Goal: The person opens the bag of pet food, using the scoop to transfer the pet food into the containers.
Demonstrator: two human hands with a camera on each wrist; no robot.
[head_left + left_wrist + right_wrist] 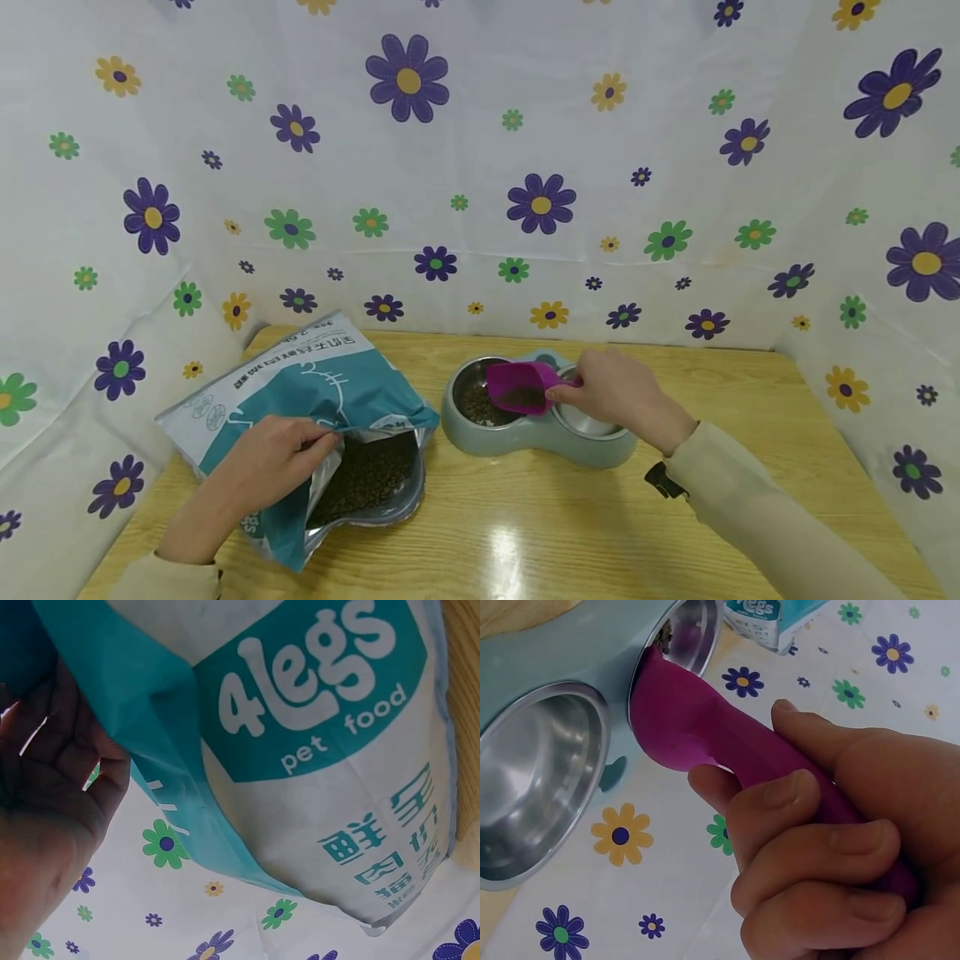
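In the head view my left hand point(273, 458) pinches the opening edge of a blue-and-white pet food bag point(285, 392). The bag lies tilted on the table, its mouth facing me, with brown kibble point(367, 475) showing inside. My right hand point(622, 387) grips the handle of a magenta scoop point(517, 375). The scoop is tipped over the left metal bowl point(457, 392) of a pale green double feeder point(487, 440), and some kibble shows in it. More kibble lies in that bowl. In the right wrist view, fingers point(780, 795) curl round the scoop's handle.
Bare shiny metal shows in the feeder's right bowl point(532, 780), under my right hand. The wooden table point(712, 517) extends to the front and right. A white flowered cloth point(480, 150) rises behind the table and at both sides.
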